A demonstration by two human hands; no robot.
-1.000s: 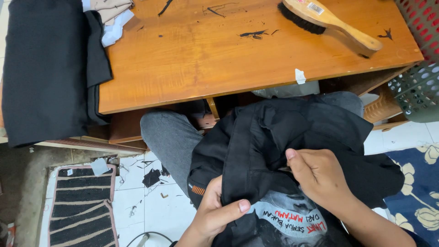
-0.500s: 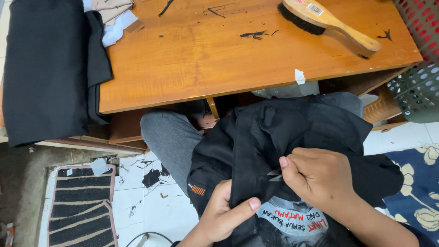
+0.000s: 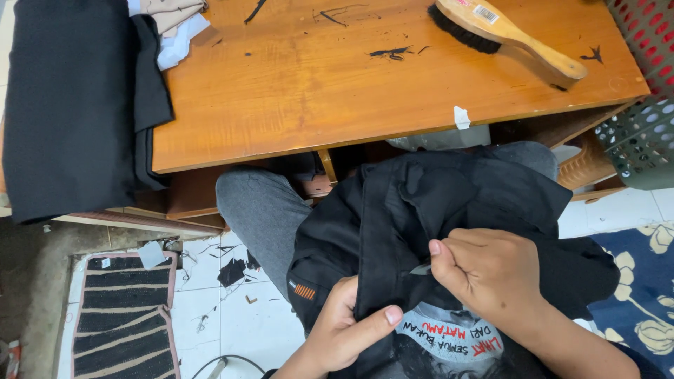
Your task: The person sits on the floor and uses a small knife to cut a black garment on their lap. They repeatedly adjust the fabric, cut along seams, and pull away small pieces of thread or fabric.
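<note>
Since a second ago, both hands have shifted along the black garment (image 3: 449,210): the right hand (image 3: 491,277) has slid up and leftward on the cloth, and the left hand (image 3: 347,330) has moved its thumb further across the fold. Now the left hand is closed on a fold of the garment, thumb on top and fingers hidden beneath. The right hand is curled shut, its thumb and forefinger pinching something small and grey at the cloth; what it is cannot be told. The garment lies bunched across the person's lap, over grey trousers (image 3: 260,210), just below the edge of the wooden table (image 3: 337,98). On the table, well apart from the hands, a wooden brush (image 3: 505,31) with black bristles lies near the far right corner, and a stack of folded black cloth (image 3: 70,105) hangs over the left end. A green basket (image 3: 642,144) stands beside the table at right, and a striped mat (image 3: 123,316) lies on the tiled floor at left.
</note>
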